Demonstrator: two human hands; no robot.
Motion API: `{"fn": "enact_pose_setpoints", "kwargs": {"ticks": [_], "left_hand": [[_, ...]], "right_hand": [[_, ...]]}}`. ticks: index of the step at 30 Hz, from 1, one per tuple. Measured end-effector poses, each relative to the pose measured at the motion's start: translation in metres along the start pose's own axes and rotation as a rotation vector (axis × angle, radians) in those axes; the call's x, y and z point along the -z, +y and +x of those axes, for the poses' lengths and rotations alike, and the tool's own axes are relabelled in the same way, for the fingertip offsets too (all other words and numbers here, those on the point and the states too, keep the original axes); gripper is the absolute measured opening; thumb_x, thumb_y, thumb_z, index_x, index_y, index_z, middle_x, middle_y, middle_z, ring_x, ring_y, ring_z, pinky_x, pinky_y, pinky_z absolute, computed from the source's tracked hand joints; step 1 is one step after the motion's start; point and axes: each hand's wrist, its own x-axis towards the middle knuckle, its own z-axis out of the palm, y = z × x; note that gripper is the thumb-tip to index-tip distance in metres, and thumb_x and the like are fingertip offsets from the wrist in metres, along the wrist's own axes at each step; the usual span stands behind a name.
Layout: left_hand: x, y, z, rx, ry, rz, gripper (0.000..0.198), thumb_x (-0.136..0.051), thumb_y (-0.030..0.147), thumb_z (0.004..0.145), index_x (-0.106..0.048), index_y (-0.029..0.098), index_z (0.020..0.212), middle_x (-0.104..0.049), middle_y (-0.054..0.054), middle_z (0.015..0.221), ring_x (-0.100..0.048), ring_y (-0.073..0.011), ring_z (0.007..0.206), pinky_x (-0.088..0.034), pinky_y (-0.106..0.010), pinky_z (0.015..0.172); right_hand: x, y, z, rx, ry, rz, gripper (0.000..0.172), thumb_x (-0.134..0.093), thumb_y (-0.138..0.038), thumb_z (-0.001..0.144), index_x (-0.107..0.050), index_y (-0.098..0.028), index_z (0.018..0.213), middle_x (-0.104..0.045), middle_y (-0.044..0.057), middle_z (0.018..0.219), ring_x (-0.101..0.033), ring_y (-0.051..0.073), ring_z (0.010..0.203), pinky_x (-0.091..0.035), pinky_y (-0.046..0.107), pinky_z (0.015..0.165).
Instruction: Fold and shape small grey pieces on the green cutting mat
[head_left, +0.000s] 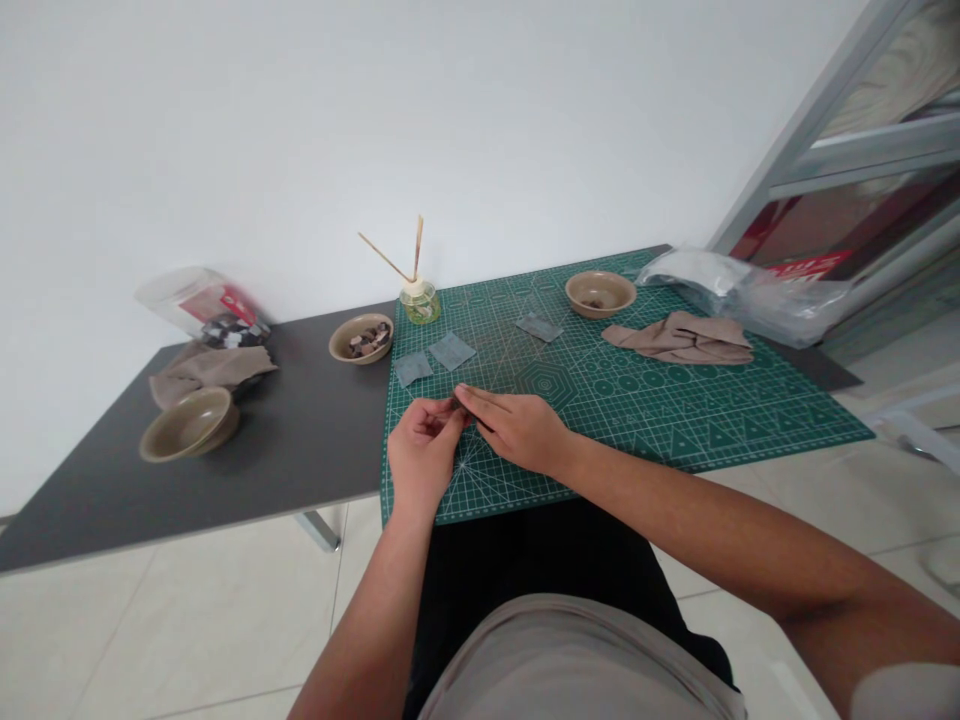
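Though its long axis is hidden, a small dark piece (459, 403) sits in a narrow pinch between the fingertips of the left hand (424, 450) and the right hand (517, 430). Both hands are above a green cutting mat (720, 420), with grey squares (451, 351) and a bowl (600, 294) farther off

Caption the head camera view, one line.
Left hand and right hand pinch a small dark piece over a green cutting mat, near sandpaper squares.

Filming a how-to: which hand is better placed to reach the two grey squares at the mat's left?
Left, probably. The left hand sits almost directly below the two grey squares on the green cutting mat; the right hand lies further right. Both hands meet at a small dark piece.
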Motion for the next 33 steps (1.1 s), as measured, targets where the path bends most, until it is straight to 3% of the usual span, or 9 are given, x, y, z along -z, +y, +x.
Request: {"fn": "enact_pose_setpoints", "kwargs": {"ticks": [4,10,17,23,29,33], "left_hand": [[0.0003,0.0015,0.0006,-0.037,0.008,0.068,0.018,-0.073,0.023,0.071,-0.056,0.019,0.067,-0.063,0.004,0.06,-0.055,-0.009,0.053,-0.043,-0.021,0.053],[0.0006,0.0001,0.0011,0.006,-0.032,0.002,0.019,-0.074,0.029,0.072,-0.056,0.02,0.072,-0.067,0.002,0.065,-0.061,-0.0122,0.059,-0.047,-0.023,0.059],[0.0016,-0.0002,0.0018,-0.036,-0.014,0.06,0.018,-0.073,0.022,0.07,-0.055,0.02,0.067,-0.063,0.004,0.061,-0.056,-0.0103,0.055,-0.044,-0.022,0.054],[0.0009,-0.0018,0.0007,-0.025,-0.02,-0.012,0.019,-0.076,0.028,0.07,-0.059,0.02,0.072,-0.067,0.002,0.065,-0.06,-0.0116,0.058,-0.047,-0.023,0.057],[0.0016,-0.0005,0.0003,-0.055,-0.001,0.053,0.015,-0.073,0.022,0.071,-0.059,0.019,0.068,-0.066,0.003,0.063,-0.059,-0.0104,0.056,-0.047,-0.022,0.057],[0.0015,-0.0016,-0.0004,-0.034,-0.015,-0.014,0.017,-0.075,0.027,0.072,-0.061,0.019,0.073,-0.07,0.001,0.069,-0.066,-0.0134,0.063,-0.051,-0.024,0.062]], "right_hand": [[-0.0031,0.0009,-0.0003,0.079,-0.002,-0.025,0.045,-0.049,-0.013,0.094,-0.054,-0.013,0.138,-0.059,0.013,0.139,-0.062,0.02,0.123,-0.056,0.032,0.098],[-0.0068,0.002,-0.0002,-0.002,0.02,-0.039,0.043,-0.047,-0.012,0.094,-0.055,-0.01,0.136,-0.064,0.014,0.133,-0.066,0.02,0.116,-0.059,0.032,0.092],[-0.0033,0.0021,0.0,0.096,0.048,-0.009,0.041,-0.045,-0.013,0.096,-0.055,-0.012,0.135,-0.062,0.012,0.136,-0.063,0.019,0.121,-0.056,0.032,0.098],[-0.0049,0.0019,0.0004,-0.014,0.038,0.003,0.042,-0.044,-0.013,0.095,-0.055,-0.008,0.135,-0.068,0.015,0.128,-0.068,0.02,0.113,-0.06,0.032,0.089],[-0.0024,0.0023,0.0008,0.106,0.055,0.017,0.041,-0.044,-0.012,0.096,-0.055,-0.01,0.135,-0.061,0.013,0.137,-0.062,0.019,0.123,-0.055,0.032,0.1],[-0.0038,0.0029,0.0006,-0.009,0.031,0.037,0.042,-0.044,-0.013,0.095,-0.054,-0.009,0.136,-0.067,0.013,0.129,-0.068,0.019,0.114,-0.059,0.031,0.092]]}}
